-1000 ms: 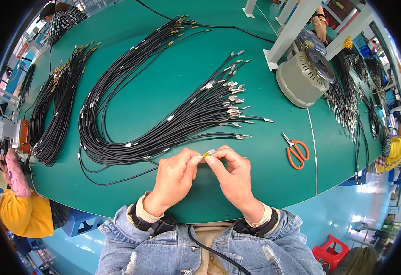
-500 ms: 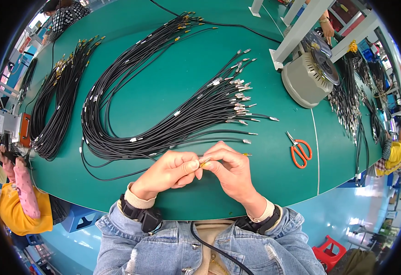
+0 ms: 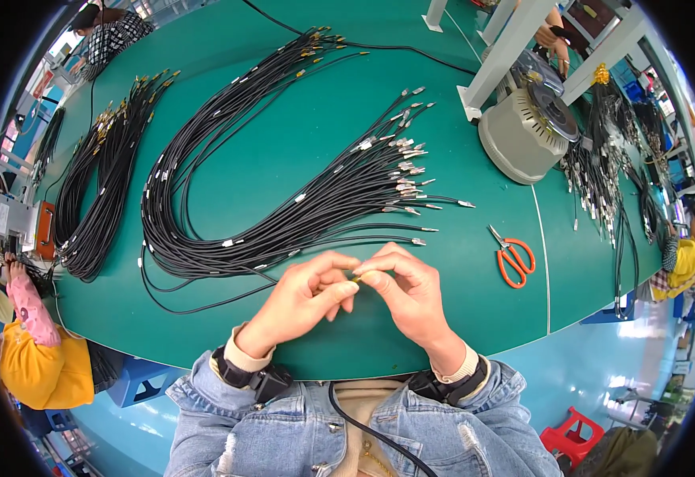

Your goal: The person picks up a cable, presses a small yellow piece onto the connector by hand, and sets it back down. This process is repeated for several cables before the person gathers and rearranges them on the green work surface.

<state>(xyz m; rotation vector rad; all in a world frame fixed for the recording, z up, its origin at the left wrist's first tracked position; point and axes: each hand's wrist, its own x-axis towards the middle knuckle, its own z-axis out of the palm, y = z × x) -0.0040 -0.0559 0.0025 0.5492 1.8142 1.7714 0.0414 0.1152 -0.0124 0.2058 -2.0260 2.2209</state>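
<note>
My right hand [image 3: 411,298] pinches a tiny gold-coloured connector [image 3: 358,278] between thumb and forefinger. My left hand [image 3: 308,294] meets it from the other side, its thumb against the connector and its other fingers loosely curled; fingertips cover most of the piece. Just beyond my hands lies a large curved bundle of black cables [image 3: 228,226], with silver ends fanned to the right and gold ends at the far end. One loose cable [image 3: 192,310] from this bundle runs toward my left hand, where it is hidden. To the right lie scissors with orange handles [image 3: 513,258].
Another cable bundle [image 3: 97,203] lies at the left of the green table [image 3: 316,350]. A grey round-bodied machine [image 3: 522,139] stands at the far right beside white metal posts [image 3: 506,60]. More cables [image 3: 602,179] lie beyond it. Co-workers sit around the table.
My left fingers have loosened from their tight pinch and spread somewhat. My right hand still pinches the connector. The gold cable end beside my right hand no longer shows.
</note>
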